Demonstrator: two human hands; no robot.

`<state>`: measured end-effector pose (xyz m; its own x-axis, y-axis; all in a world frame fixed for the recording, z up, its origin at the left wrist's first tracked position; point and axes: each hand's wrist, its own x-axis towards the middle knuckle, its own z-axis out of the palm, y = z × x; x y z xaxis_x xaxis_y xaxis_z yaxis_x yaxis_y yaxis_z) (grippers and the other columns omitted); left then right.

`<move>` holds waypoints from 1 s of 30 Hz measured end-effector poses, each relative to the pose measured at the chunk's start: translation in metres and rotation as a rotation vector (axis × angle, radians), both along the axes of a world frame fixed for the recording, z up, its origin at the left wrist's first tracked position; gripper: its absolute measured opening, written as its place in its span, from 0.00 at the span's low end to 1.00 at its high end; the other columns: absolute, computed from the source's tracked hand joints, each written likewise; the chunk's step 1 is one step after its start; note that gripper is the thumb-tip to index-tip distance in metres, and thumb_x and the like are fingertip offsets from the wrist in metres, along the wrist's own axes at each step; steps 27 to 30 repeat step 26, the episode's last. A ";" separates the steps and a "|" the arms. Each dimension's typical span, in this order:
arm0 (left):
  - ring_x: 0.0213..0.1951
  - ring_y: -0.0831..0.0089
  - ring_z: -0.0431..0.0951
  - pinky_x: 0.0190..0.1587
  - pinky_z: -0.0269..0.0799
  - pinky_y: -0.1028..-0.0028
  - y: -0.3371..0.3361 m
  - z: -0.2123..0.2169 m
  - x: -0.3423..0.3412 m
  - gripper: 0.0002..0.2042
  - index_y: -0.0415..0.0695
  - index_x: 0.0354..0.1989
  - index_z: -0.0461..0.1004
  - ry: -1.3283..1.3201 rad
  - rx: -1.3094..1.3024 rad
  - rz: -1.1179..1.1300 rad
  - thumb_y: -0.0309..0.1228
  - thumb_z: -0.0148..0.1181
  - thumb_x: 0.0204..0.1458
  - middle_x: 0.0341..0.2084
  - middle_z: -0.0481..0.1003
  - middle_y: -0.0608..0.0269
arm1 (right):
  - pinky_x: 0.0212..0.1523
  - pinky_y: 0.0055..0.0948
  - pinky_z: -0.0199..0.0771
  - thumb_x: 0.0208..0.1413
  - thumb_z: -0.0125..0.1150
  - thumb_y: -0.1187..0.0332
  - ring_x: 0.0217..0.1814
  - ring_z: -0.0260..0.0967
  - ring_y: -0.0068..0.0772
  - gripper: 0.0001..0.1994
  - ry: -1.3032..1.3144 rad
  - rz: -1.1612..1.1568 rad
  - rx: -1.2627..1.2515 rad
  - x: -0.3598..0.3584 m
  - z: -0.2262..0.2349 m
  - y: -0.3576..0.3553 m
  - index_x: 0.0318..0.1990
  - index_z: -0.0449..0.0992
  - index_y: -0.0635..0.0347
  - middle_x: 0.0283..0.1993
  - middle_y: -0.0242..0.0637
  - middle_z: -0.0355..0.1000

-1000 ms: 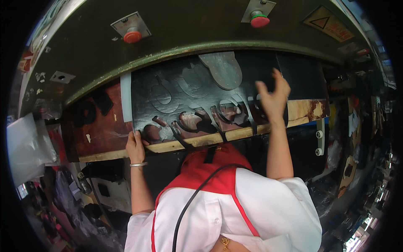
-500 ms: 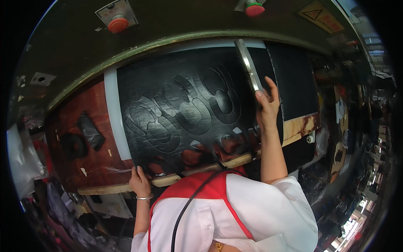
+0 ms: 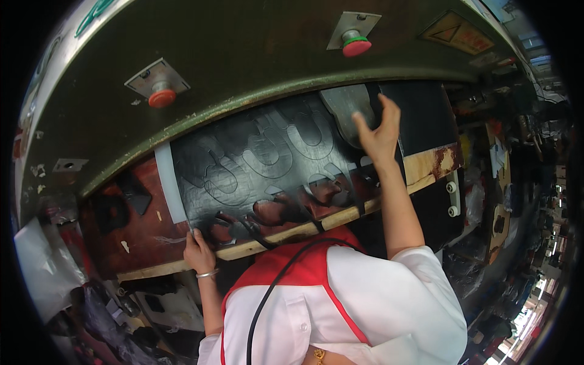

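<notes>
Being repositioned on the cutting board [image 3: 426, 165], the black sheet [image 3: 267, 164] is pinched by the left hand [image 3: 199, 252] (right hand [image 3: 378, 131] open, flat); alignment seems needed.

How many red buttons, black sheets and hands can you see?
Red buttons: 2, one and another
Black sheet: 1
Hands: 2, left hand and right hand
Total: 5
</notes>
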<state>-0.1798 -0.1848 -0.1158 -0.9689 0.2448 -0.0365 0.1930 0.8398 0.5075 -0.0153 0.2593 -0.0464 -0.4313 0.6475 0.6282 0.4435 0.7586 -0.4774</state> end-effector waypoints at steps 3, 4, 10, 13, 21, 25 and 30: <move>0.24 0.41 0.74 0.26 0.64 0.51 0.025 0.000 -0.030 0.20 0.42 0.31 0.72 0.037 0.012 0.008 0.47 0.45 0.64 0.18 0.72 0.44 | 0.38 0.37 0.67 0.48 0.66 0.75 0.39 0.67 0.45 0.06 0.152 0.132 0.153 -0.041 0.048 0.030 0.31 0.73 0.62 0.37 0.41 0.70; 0.25 0.41 0.74 0.26 0.64 0.51 0.033 0.001 -0.040 0.20 0.42 0.31 0.72 0.060 0.013 0.002 0.47 0.44 0.63 0.18 0.72 0.44 | 0.33 0.36 0.65 0.49 0.65 0.76 0.34 0.66 0.44 0.07 0.098 0.207 0.257 -0.060 0.058 0.038 0.26 0.72 0.61 0.32 0.40 0.68; 0.25 0.44 0.75 0.27 0.66 0.55 0.081 0.005 -0.107 0.21 0.43 0.32 0.75 0.189 0.073 0.010 0.47 0.43 0.64 0.18 0.73 0.48 | 0.26 0.33 0.62 0.52 0.65 0.75 0.27 0.61 0.41 0.08 0.272 0.271 0.129 -0.098 0.065 0.032 0.25 0.70 0.62 0.27 0.40 0.60; 0.26 0.44 0.74 0.29 0.67 0.56 0.093 0.002 -0.144 0.21 0.43 0.33 0.75 0.228 -0.049 -0.037 0.47 0.43 0.64 0.18 0.73 0.47 | 0.28 0.33 0.62 0.51 0.65 0.75 0.28 0.61 0.39 0.08 0.198 0.267 0.013 -0.089 0.048 0.036 0.26 0.71 0.62 0.27 0.39 0.61; 0.20 0.70 0.70 0.27 0.66 0.67 0.087 0.007 -0.138 0.20 0.40 0.28 0.75 0.119 0.282 0.019 0.45 0.50 0.62 0.15 0.70 0.56 | 0.43 0.30 0.70 0.56 0.65 0.61 0.41 0.71 0.32 0.14 0.240 -0.289 -0.717 0.013 -0.044 0.080 0.38 0.77 0.65 0.38 0.41 0.75; 0.21 0.65 0.75 0.27 0.67 0.66 0.086 0.002 -0.126 0.20 0.40 0.27 0.75 0.217 0.262 0.003 0.44 0.51 0.62 0.17 0.73 0.54 | 0.42 0.26 0.69 0.57 0.64 0.59 0.36 0.70 0.26 0.16 0.065 -0.305 -0.862 0.036 -0.078 0.095 0.39 0.78 0.67 0.32 0.42 0.76; 0.21 0.65 0.75 0.28 0.68 0.67 0.086 0.001 -0.124 0.20 0.40 0.27 0.75 0.164 0.254 0.037 0.43 0.51 0.62 0.17 0.74 0.53 | 0.42 0.26 0.69 0.57 0.64 0.59 0.36 0.70 0.26 0.16 0.049 -0.314 -0.862 0.045 -0.083 0.089 0.39 0.78 0.67 0.32 0.42 0.76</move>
